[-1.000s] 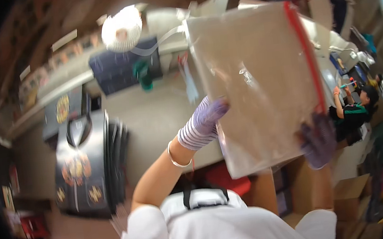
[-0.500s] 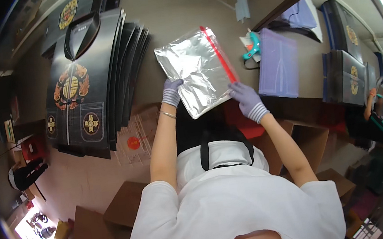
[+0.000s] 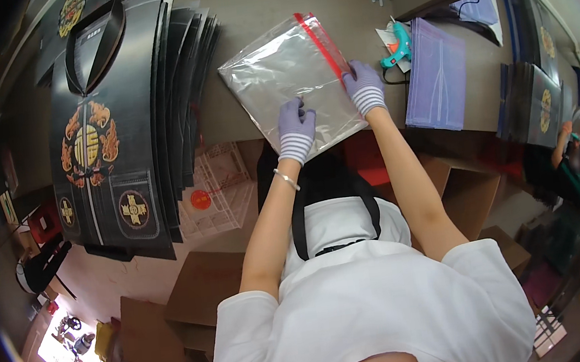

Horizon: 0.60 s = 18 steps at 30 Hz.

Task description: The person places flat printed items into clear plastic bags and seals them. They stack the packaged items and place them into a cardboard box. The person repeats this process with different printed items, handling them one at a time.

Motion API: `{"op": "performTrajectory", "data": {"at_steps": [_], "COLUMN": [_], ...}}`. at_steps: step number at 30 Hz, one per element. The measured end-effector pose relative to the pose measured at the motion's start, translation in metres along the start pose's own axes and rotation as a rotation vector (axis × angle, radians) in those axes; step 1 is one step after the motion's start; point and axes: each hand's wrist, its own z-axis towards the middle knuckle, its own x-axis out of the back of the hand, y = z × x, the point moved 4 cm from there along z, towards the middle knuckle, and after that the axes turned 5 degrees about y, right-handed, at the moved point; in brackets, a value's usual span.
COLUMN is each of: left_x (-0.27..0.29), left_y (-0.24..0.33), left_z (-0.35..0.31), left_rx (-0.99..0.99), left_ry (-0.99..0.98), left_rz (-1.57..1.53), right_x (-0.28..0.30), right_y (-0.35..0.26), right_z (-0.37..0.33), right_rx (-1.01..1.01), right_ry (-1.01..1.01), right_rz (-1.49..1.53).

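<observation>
A stack of clear plastic bags (image 3: 266, 62) with a red strip along one side lies tilted at the near edge of the table. My right hand (image 3: 365, 85), in a lilac glove with a striped cuff, grips the right edge of the bags near the lower end of the strip. Over the lower middle of the bags is my left hand (image 3: 297, 126), gloved alike, its fingers curled in; whether film is pinched between them is hidden. To the right lie a teal glue gun (image 3: 399, 43) and a pile of lilac printed sheets (image 3: 435, 75).
Black paper gift bags (image 3: 110, 141) with gold and orange emblems stand in a row on the left. Below them is a white plastic crate (image 3: 216, 193). Cardboard boxes (image 3: 205, 287) stand on the floor. Another person (image 3: 568, 174) is at work at far right.
My left hand has moved from the bags' left edge to their lower middle, its fingers now curled. My right hand still grips the right edge. The view has shifted slightly.
</observation>
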Motion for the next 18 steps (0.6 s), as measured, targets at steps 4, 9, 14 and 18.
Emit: {"op": "performTrajectory", "data": {"at_steps": [4, 9, 14, 18], "left_x": [-0.019, -0.027, -0.033, -0.032], "left_y": [-0.018, -0.005, -0.017, -0.008], "left_z": [0.030, 0.044, 0.044, 0.042], "left_rx": [0.392, 0.412, 0.426, 0.513], "left_ry": [-0.192, -0.330, -0.378, -0.386], "left_rz": [-0.435, -0.301, -0.382, -0.443], "right_x": [0.010, 0.006, -0.015, -0.015], "right_y": [-0.012, -0.029, -0.021, -0.027], "right_z": [-0.008, -0.031, -0.056, -0.058], "right_rx": [0.061, 0.183, 0.103, 0.122], "right_ry": [0.012, 0.165, 0.025, -0.022], "right_rz": [-0.100, -0.308, -0.140, -0.162]}}
